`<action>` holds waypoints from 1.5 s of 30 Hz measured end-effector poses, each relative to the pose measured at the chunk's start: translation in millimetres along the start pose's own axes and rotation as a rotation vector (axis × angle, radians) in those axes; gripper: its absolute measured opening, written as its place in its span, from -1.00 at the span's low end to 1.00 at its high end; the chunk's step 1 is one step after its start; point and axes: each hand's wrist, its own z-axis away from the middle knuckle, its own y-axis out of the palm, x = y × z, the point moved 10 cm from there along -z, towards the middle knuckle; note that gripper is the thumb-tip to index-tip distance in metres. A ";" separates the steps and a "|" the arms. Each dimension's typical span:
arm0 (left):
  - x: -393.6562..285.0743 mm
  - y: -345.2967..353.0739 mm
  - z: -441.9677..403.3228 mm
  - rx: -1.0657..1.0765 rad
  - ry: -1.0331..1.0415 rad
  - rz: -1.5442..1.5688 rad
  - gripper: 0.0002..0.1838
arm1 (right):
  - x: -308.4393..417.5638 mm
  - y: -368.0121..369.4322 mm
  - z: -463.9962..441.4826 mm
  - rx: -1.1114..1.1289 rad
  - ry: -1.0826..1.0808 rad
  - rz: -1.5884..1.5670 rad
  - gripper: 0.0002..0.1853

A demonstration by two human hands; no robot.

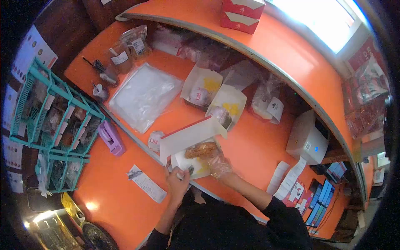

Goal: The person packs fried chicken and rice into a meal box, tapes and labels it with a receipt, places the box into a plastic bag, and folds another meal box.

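Your right hand (221,165) wears a clear, thin plastic covering and reaches into the open white paper box (178,160), which is on the orange counter (254,152), near its metal edge. Its fingers are bent and touch the right end of the brown, crusty, long piece of food (201,150). The plastic is shiny and blurred, so I cannot tell if your fingers close on this piece firmly or only rest against it.

Your left hand (177,183) is uncovered and partly curled at the near left corner of the same box, touching it. A small white thing shows by the fingers, too unclear to name; how firmly this hand grips, I also cannot tell.

The brown piece lies inside the box, under the raised white lid with a red edge (189,137). Near your left fingers there is a small dark green bit (191,169) in the box. Just beside the lid, on its left, sits a round white packet with red letters (155,141). Farther from you stand two open white boxes with yellow food (210,84), close together.
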 end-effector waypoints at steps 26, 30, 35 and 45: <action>-12.5 -8.0 11.7 -0.074 -0.013 -0.088 -0.80 | 1.2 -49.9 0.2 0.101 0.255 -0.842 -0.85; -11.5 -6.4 20.8 -0.081 -0.089 -0.153 -0.81 | 23.7 -111.2 -0.9 -0.008 -0.392 -0.555 -0.80; -28.8 -6.5 13.0 -0.028 -0.078 -0.084 -0.82 | -13.9 -201.4 5.9 -0.107 -0.212 -0.892 -0.78; -3.7 -4.8 -9.3 0.104 -0.109 0.003 -0.82 | -81.6 -187.8 -103.4 -0.229 -0.048 0.241 -0.76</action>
